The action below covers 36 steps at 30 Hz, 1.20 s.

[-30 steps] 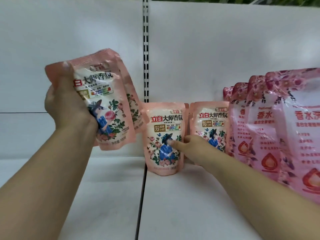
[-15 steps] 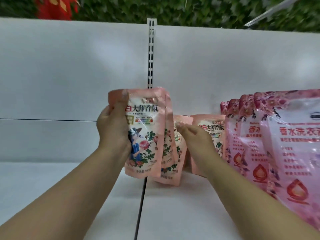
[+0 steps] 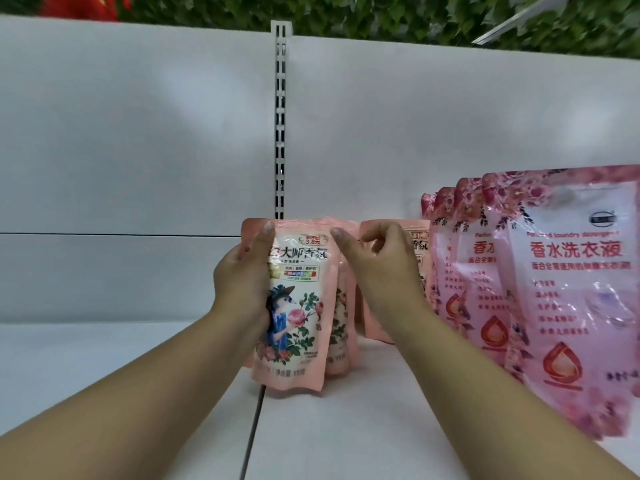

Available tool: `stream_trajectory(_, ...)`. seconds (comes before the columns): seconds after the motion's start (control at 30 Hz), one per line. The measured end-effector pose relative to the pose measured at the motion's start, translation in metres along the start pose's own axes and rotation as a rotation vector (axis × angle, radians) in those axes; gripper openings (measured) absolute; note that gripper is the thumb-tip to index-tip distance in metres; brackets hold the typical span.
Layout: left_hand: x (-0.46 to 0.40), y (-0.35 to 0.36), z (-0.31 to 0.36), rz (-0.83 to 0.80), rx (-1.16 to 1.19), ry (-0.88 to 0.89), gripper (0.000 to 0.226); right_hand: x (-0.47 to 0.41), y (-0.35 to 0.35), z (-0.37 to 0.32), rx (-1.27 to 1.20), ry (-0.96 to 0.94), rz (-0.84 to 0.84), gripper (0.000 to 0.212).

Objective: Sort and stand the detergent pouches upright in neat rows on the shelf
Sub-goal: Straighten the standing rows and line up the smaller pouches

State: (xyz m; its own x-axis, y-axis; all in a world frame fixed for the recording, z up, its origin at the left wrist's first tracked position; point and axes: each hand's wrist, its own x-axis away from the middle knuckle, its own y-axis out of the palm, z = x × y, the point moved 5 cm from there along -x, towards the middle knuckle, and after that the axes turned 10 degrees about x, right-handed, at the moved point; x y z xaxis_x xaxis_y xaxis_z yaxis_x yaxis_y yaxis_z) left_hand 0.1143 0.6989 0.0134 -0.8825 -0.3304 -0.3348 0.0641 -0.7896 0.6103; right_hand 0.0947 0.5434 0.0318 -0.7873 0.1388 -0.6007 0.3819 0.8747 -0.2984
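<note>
Pouch [image 3: 294, 306] gripped upright by left hand [image 3: 242, 285]; right hand [image 3: 377, 268] seemingly pinching behind.

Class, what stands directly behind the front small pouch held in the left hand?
Behind the front small pouch, another small pouch shows at its right edge. Anything further behind is covered.
</note>
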Motion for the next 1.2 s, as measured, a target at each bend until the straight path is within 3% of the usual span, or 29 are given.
stream_trajectory(0.1,-0.001,-0.003,-0.003,0.025,0.005,0.001,0.027,0.005,0.022,0.006,0.290,0.047,-0.337,0.047)
stream_trajectory(0.2,-0.004,0.007,-0.006,-0.126,0.047,-0.140,0.036,0.004,0.021,0.010,0.249,0.081,-0.389,0.028)
stream_trajectory(0.27,-0.002,0.016,-0.008,-0.304,0.081,-0.301,0.052,-0.001,0.013,0.014,0.069,0.173,-0.390,0.017)
stream_trajectory(0.33,-0.007,0.013,-0.009,-0.313,0.066,-0.306,0.043,-0.006,0.002,0.020,-0.092,0.262,-0.361,0.011)
stream_trajectory(0.43,-0.010,0.011,-0.011,-0.286,0.050,-0.216,0.025,-0.015,-0.020,0.024,0.058,0.257,-0.242,0.007)
stream_trajectory(0.53,-0.007,0.017,-0.010,-0.386,0.016,-0.203,0.019,-0.013,-0.040,0.018,0.171,0.186,-0.074,0.004)
stream_trajectory(0.63,-0.006,0.017,-0.013,-0.448,-0.127,-0.177,0.051,-0.005,-0.042,0.019,0.259,0.131,0.052,0.032)
stream_trajectory(0.73,-0.009,0.010,-0.015,-0.346,-0.100,-0.219,0.068,0.003,-0.032,0.034,0.232,0.226,-0.006,0.076)
stream_trajectory(0.8,-0.005,0.008,-0.019,-0.398,-0.214,-0.314,0.074,0.010,-0.031,0.042,0.220,0.302,-0.058,0.097)
stream_trajectory(0.93,0.008,0.006,-0.041,-0.731,-0.758,-0.416,0.047,0.023,-0.030,0.059,0.336,0.364,-0.192,0.116)
stream_trajectory(1.07,-0.006,0.003,-0.043,-0.630,-0.866,-0.318,0.042,0.025,-0.027,0.066,0.294,0.454,-0.212,0.128)
stream_trajectory(1.2,-0.013,-0.003,-0.032,-0.643,-0.862,-0.343,0.040,0.027,-0.027,0.071,0.223,0.509,-0.176,0.128)
